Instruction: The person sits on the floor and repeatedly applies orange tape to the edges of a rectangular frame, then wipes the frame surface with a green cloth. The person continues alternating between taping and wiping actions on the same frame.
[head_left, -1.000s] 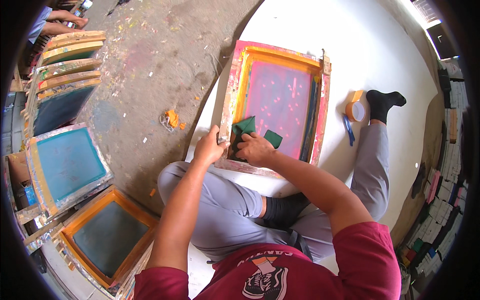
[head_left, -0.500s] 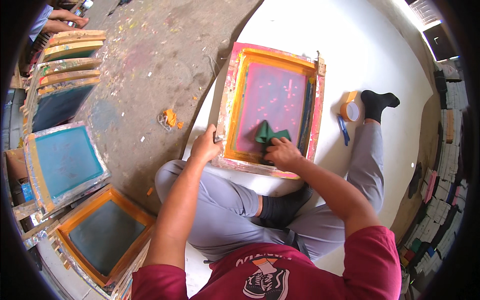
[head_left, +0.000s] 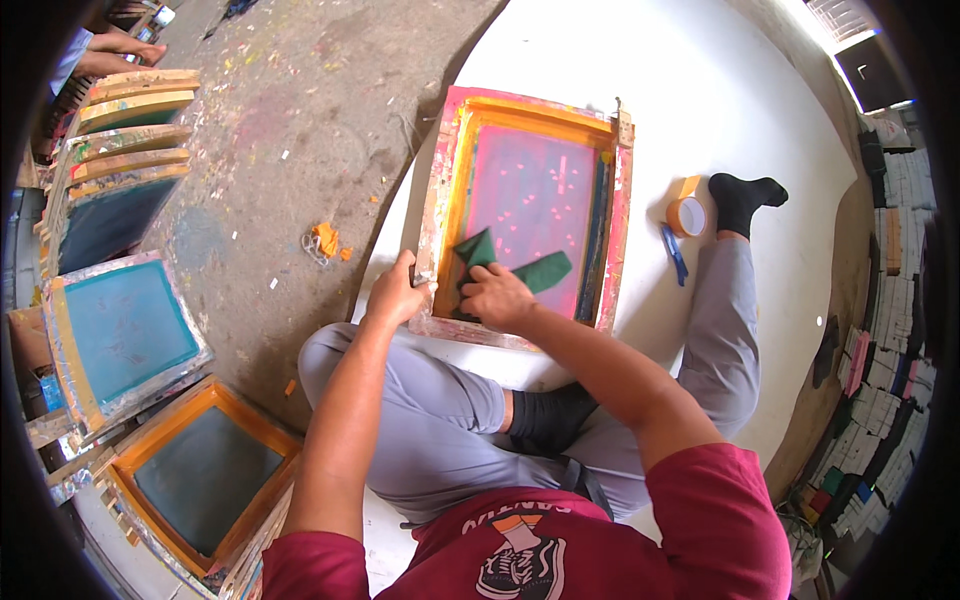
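Paint-flecked grey floor (head_left: 300, 110) lies left of the white, curved-edged surface (head_left: 740, 110) where I sit. Before me rests a rectangular, paint-stained wooden screen frame (head_left: 437, 190) with pink-and-grey mesh (head_left: 525, 185). My left hand (head_left: 396, 290) grips the frame's left side near its lower corner; my right hand (head_left: 498, 298) clutches a folded dark green cloth (head_left: 546, 271) over the mesh's near end. An orange tape roll (head_left: 674, 215) lies to the right.

Bright daylight from the upper-right opening (head_left: 852, 40), glare across the white surface (head_left: 740, 110), bent edges, black rim.
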